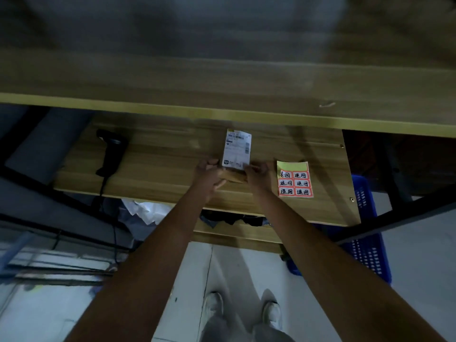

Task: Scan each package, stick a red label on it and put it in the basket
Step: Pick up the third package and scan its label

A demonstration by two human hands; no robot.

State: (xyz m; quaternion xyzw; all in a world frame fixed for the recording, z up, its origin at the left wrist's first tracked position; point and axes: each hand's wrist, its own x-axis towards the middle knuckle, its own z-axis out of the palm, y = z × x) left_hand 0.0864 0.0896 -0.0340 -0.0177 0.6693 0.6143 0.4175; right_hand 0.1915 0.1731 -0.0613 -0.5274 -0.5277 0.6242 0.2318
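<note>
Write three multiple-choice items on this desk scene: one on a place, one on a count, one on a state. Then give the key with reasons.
1. Where does the black handheld barcode scanner lie, relative to the brown cardboard package with the white shipping label?
A. To its left on the wooden desk
B. On top of it
C. In the blue plastic basket

2. How many red stickers remain on the yellow-backed sticker sheet?
A. Two
B. Six
C. Ten

3. What are the left hand and right hand doing?
A. Both hang idle
B. One holds the scanner
C. Both grip the package

Key: 1 A, the scanner lies at the desk's left end, apart from the package. 2 B, the sheet shows three rows of two. 3 C, fingers of both hands curl round the package's near end.
</note>
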